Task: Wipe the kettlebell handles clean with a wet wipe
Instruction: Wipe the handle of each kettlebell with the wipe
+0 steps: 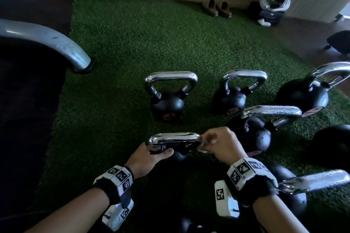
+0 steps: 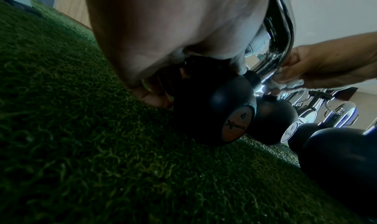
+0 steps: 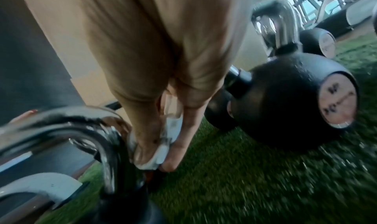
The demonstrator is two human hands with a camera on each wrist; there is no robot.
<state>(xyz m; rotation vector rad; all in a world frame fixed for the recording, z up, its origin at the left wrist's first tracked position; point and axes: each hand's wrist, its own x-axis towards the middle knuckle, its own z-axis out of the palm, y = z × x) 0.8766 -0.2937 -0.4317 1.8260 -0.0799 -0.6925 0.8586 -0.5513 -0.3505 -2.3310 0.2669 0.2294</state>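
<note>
The nearest kettlebell, a black ball (image 2: 214, 114) with a chrome handle (image 1: 174, 137), stands on the green turf (image 1: 132, 43) in front of me. My left hand (image 1: 154, 153) grips it at the left foot of the handle, thumb lying along the front. My right hand (image 1: 214, 143) pinches a white wet wipe (image 1: 203, 146) against the handle's right corner. In the right wrist view the wipe (image 3: 161, 155) is bunched between thumb and fingers, touching the chrome bend (image 3: 106, 140). The left wrist view shows the wipe (image 2: 285, 83) pressed low on the handle's right leg (image 2: 273, 58).
Several more black kettlebells with chrome handles stand on the turf: one straight ahead (image 1: 168, 100), others to the right (image 1: 251, 130) and close by my right wrist (image 1: 295, 191). A curved grey metal leg (image 1: 56, 43) sits at the left. Brown shoes (image 1: 216, 8) lie by the wooden wall.
</note>
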